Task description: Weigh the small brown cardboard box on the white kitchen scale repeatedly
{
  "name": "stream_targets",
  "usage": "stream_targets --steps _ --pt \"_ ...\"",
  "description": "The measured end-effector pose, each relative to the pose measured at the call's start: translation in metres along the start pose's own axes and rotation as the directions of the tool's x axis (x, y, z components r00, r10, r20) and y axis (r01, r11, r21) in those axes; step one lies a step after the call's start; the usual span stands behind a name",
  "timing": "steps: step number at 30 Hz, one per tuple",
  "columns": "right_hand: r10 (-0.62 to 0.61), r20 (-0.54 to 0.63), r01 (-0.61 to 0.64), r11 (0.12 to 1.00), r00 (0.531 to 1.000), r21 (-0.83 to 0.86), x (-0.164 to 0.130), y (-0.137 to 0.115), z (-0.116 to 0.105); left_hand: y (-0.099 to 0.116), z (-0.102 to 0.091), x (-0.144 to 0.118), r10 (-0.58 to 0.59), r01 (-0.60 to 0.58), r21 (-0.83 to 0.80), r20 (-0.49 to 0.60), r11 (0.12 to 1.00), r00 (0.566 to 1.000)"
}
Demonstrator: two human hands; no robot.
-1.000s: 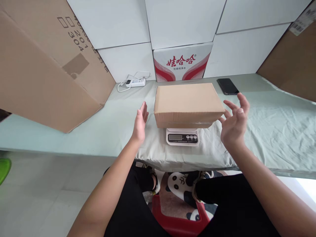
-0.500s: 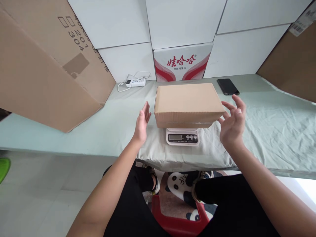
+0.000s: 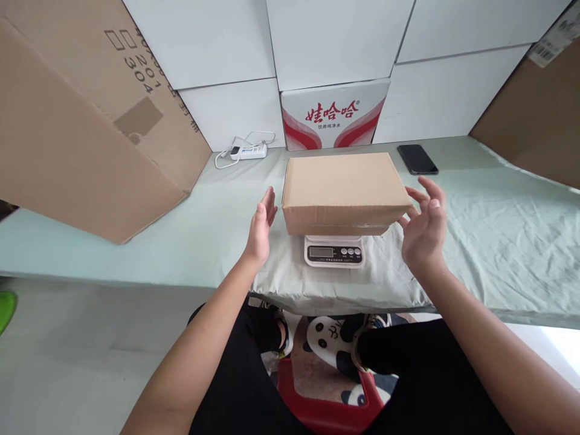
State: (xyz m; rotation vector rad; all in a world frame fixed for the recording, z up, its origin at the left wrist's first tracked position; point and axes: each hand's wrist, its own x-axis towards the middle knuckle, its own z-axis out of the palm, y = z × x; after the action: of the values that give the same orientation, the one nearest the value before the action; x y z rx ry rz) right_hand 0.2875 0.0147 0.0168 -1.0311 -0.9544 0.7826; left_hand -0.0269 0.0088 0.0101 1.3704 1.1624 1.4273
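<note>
A closed brown cardboard box (image 3: 344, 184) rests on a small white digital scale (image 3: 334, 261), covering its weighing plate. The scale's dark display panel and buttons stick out in front; I cannot read a number on the display. My left hand (image 3: 261, 228) is just left of the box, palm turned toward it, fingers straight and a small gap between. On the other side, my right hand (image 3: 425, 226) is open with spread, slightly bent fingers. Its fingertips are very near the box's right end; whether they touch it I cannot tell.
A black phone (image 3: 417, 159) lies behind my right hand. At the back left is a white power strip (image 3: 249, 151) with a cable. White boxes (image 3: 338, 42) form a wall behind; large cartons (image 3: 90, 121) flank the cloth-covered table (image 3: 149, 260). A red stool (image 3: 330, 414) is below.
My right hand has shifted slightly left, closer to the box, its fingers a little more bent. My left hand, the box and the scale stay where they were.
</note>
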Motion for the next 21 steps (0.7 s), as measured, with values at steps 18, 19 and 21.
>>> stream_targets --steps 18,19,21 --pt "0.026 -0.003 -0.026 0.999 1.0 0.033 0.0004 0.0011 0.0023 0.0027 0.0031 -0.0015 0.039 -0.039 -0.005 -0.001 0.999 0.999" --pt "0.03 -0.005 -0.03 0.999 1.0 0.043 0.0003 0.0012 0.0025 0.0028 0.003 -0.0017 0.042 -0.042 -0.004 -0.002 0.999 0.999" --pt "0.034 -0.008 -0.033 0.998 0.999 0.054 0.0 0.0011 0.0028 0.0028 0.0027 -0.0021 0.046 -0.046 -0.005 -0.002 0.999 0.999"
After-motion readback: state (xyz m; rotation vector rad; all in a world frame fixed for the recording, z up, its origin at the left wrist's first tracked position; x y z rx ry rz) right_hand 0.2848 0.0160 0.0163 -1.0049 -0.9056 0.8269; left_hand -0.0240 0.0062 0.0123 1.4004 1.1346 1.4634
